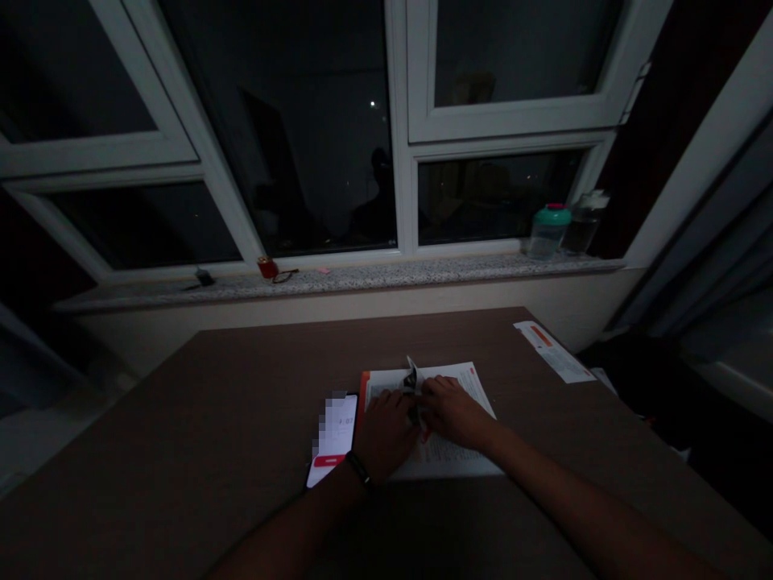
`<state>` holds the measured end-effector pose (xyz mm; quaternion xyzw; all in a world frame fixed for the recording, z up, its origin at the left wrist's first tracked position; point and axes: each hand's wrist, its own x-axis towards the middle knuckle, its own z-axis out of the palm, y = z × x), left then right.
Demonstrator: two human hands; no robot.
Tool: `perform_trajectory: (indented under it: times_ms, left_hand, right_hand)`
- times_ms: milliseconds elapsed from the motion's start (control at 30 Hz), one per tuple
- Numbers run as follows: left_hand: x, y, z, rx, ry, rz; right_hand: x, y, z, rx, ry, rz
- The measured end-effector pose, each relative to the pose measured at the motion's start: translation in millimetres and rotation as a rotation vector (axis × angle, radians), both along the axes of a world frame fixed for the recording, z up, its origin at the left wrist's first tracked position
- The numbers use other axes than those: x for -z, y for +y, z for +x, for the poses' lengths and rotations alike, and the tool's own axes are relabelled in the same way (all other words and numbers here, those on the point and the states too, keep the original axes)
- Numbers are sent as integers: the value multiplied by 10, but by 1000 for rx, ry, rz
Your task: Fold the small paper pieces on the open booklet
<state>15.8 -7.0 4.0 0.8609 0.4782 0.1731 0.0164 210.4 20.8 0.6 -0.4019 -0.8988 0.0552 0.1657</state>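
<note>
A printed sheet or booklet (465, 387) with an orange-red left edge lies on the brown table (254, 403). Both hands rest over its middle. My left hand (386, 431), with a dark band at the wrist, lies on the left part of the paper, its fingers bent together near a small folded piece (411, 372) that stands up from the page. From the right, my right hand (450, 409) meets it, fingers curled at the same piece. What the fingertips hold is too dark and small to name. A lit phone (338, 427) lies just left of the paper.
Another paper strip (555, 352) lies at the table's back right. Behind the table, a stone window sill (386, 275) bears a teal-lidded bottle (548, 232), a clear bottle (584, 224) and a small red item (266, 267). Dark items lie right of the table.
</note>
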Motion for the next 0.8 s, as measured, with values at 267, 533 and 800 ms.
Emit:
perform_trajectory:
  times_ms: [267, 533, 800]
  left_hand:
    - [27, -19, 25, -7, -9, 26]
    - [20, -35, 35, -39, 3, 10]
    - [67, -26, 2, -26, -14, 42]
  right_hand:
    - [41, 33, 12, 17, -19, 17]
    - [74, 54, 20, 18, -31, 44]
    - [59, 10, 5, 28, -43, 64]
